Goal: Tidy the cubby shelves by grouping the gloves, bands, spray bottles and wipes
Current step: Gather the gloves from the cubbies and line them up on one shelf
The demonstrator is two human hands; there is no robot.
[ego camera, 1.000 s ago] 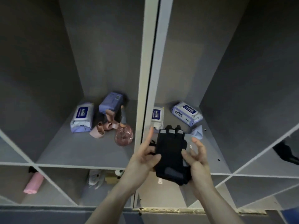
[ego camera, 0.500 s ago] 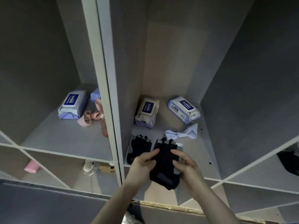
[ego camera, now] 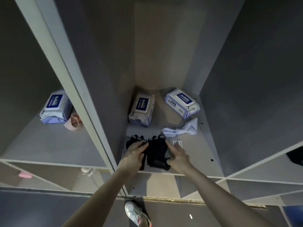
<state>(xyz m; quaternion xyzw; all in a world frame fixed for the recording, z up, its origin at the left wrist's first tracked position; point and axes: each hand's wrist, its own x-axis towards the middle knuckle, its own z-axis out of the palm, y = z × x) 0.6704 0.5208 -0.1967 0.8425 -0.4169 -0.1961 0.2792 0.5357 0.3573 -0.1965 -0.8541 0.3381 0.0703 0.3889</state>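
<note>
Two black gloves lie side by side at the front of the middle cubby's shelf (ego camera: 193,154). The left hand (ego camera: 133,155) rests flat on the left glove (ego camera: 131,142), its fingers (ego camera: 142,145) straight and close together, and it covers most of that glove, so only the dark finger stubs at the far end show. The right hand (ego camera: 177,153) lies along the right edge of the right glove (ego camera: 156,153) with fingers straight and slightly spread; whether they press on the fabric or only touch its side cannot be told. The gloves are so dark that their seams and the line between them are hard to make out.

Behind the gloves lies a crumpled pale blue cloth (ego camera: 182,130), and further back two packs of wipes: one (ego camera: 141,109) against the left wall, one (ego camera: 182,102) turned at an angle near the back right.

In the cubby to the left, a third wipes pack (ego camera: 53,107) and a pink band (ego camera: 73,122) are partly cut off by the upright divider (ego camera: 72,76). In the lower cubbies a pink thing (ego camera: 25,174) and something white (ego camera: 87,170) are only partly seen. A dark shape (ego camera: 295,157) at the right edge is too cut off to name. A white shoe (ego camera: 136,213) stands on the floor below
</note>
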